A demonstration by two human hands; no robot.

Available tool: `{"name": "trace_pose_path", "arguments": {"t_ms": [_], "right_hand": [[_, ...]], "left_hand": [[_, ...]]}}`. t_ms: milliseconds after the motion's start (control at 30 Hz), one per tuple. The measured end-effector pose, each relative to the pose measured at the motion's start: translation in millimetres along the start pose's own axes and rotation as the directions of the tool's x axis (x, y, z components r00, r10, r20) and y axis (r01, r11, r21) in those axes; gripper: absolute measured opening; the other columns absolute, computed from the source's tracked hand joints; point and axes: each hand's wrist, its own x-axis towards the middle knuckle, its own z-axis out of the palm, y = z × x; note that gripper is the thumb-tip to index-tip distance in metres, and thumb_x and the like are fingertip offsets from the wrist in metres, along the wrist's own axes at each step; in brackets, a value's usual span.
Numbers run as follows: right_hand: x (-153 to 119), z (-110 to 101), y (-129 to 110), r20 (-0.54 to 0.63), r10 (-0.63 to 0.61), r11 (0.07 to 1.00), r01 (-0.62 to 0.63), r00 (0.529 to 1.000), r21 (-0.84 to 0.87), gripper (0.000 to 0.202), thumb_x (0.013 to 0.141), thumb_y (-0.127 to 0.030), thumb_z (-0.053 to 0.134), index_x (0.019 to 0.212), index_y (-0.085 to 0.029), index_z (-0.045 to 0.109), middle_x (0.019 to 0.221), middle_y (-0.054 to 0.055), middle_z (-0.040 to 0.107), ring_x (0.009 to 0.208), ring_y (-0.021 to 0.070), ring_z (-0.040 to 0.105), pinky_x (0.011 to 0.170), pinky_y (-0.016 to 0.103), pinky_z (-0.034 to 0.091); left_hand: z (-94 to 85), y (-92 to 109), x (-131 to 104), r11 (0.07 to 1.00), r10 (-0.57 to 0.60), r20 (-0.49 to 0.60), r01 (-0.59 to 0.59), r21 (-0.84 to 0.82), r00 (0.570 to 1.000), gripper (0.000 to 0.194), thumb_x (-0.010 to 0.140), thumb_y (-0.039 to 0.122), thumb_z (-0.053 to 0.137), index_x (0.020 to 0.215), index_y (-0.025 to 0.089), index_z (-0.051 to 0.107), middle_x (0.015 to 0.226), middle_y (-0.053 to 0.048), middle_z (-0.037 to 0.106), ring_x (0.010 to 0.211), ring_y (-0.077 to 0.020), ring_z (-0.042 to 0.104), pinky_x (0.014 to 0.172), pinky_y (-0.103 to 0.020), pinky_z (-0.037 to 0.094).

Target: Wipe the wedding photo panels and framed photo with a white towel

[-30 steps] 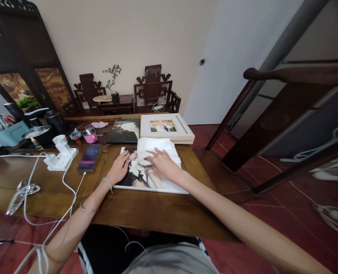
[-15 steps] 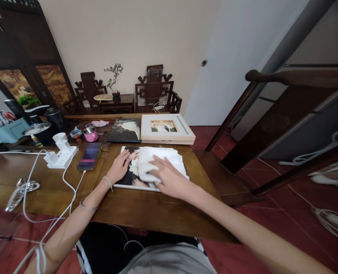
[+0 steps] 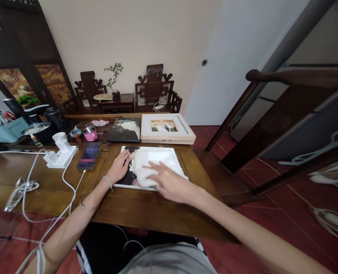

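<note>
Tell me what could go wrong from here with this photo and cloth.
The white cloth under the right hand might drag the photo panel, which the left hand touches along one side. The white cable plugged into the phone, close to the left forearm, could snag.

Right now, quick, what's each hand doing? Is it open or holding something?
Left hand: open, resting on the photo panel near its left edge, holding nothing.
Right hand: open, laid on the white cloth.
</note>
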Motion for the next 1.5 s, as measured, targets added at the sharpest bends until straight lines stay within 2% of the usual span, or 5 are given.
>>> {"name": "trace_pose_path", "arguments": {"t_ms": [167,567,1033,1367,1500], "right_hand": [[-29,-3,-18,0.071,-0.07,0.996,0.066,0.995,0.054,0.047,0.069,-0.002,0.051,0.11,-0.019,0.067,0.147,0.01,0.042,0.14,0.0272,0.026,0.114,0.053,0.021],[27,-14,90,-0.101,0.178,0.981,-0.184,0.979,-0.055,0.037,0.086,-0.01,0.04,0.116,-0.015,0.061,0.123,0.012,0.063,0.121,0.0288,0.052,0.097,0.047,0.042],[-62,-2,-24,0.08,-0.106,0.988,0.097,0.991,0.12,0.048,0.061,0.0,0.046,0.097,-0.021,0.071,0.149,0.005,0.039,0.142,0.0244,0.021,0.117,0.054,0.013],[-12,-10,72,-0.137,0.219,0.976,-0.214,0.966,0.05,0.033,0.086,-0.013,0.04,0.107,-0.018,0.065,0.127,0.009,0.062,0.125,0.0294,0.049,0.105,0.055,0.036],[-20,1,68,-0.155,0.201,0.979,-0.204,0.967,-0.004,0.033,0.083,-0.009,0.041,0.104,-0.015,0.065,0.132,0.013,0.058,0.134,0.0314,0.038,0.109,0.06,0.028]], "left_hand": [[-1.6,3,0,1.0,-0.018,0.015,0.018,0.007,1.0,0.044,0.094,0.031,0.035,0.128,0.009,0.054,0.141,-0.017,0.049,0.135,-0.0238,0.04,0.114,-0.044,0.031],[-2.8,4,-1,1.0,-0.016,0.008,0.016,-0.008,1.0,0.044,0.094,0.03,0.035,0.128,0.009,0.054,0.141,-0.016,0.049,0.136,-0.0239,0.04,0.114,-0.046,0.03],[0.2,-1,1,1.0,-0.008,0.01,0.008,0.0,1.0,0.044,0.094,0.032,0.036,0.129,0.012,0.053,0.141,-0.014,0.049,0.135,-0.0236,0.041,0.113,-0.046,0.031],[-2.7,3,-1,1.0,-0.016,0.018,0.016,-0.005,1.0,0.044,0.094,0.03,0.035,0.13,0.012,0.053,0.142,-0.014,0.048,0.136,-0.023,0.039,0.114,-0.045,0.03],[-0.7,2,-1,1.0,-0.019,0.015,0.019,-0.004,1.0,0.044,0.094,0.029,0.034,0.13,0.013,0.053,0.142,-0.013,0.048,0.136,-0.0229,0.039,0.114,-0.046,0.03]]}}
